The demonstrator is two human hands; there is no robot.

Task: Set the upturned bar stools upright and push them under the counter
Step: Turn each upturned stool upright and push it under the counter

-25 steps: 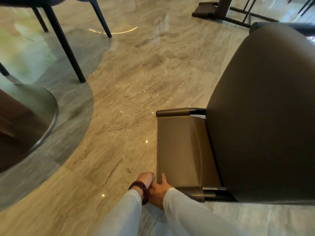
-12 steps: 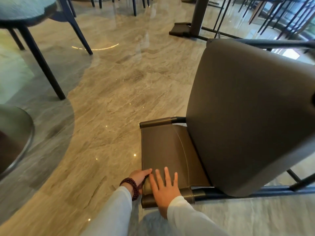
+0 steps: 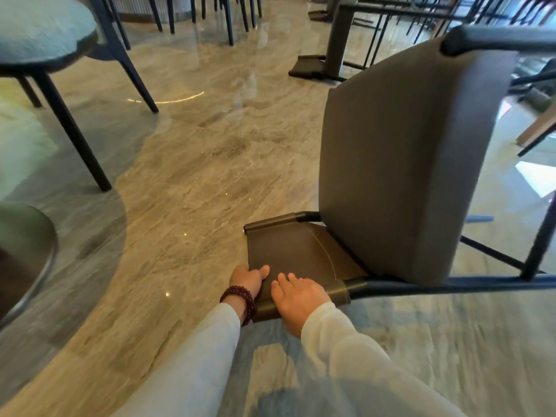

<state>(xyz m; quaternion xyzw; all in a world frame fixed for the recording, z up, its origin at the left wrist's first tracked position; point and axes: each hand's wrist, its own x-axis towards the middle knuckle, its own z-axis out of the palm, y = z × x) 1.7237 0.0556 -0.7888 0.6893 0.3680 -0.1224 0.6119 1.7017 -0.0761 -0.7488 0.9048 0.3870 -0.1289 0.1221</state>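
Note:
A brown leather bar stool (image 3: 400, 152) lies tipped on the marble floor, its thick seat cushion standing on edge and its dark metal legs pointing right. Its low backrest (image 3: 298, 254) lies flat near me. My left hand (image 3: 248, 278), with a bead bracelet at the wrist, grips the backrest's top edge, thumb on the leather. My right hand (image 3: 298, 299) grips the near backrest rail, fingers curled over it.
A round table (image 3: 42, 28) with dark legs stands at the upper left, and a round metal table base (image 3: 27, 254) at the left edge. A grey table pedestal (image 3: 337, 40) and several chair legs stand farther back. Open marble floor lies ahead.
The stool's seat has risen more upright. My right hand went from flat on the backrest to gripping its near rail; my left hand's grip moved onto the top edge.

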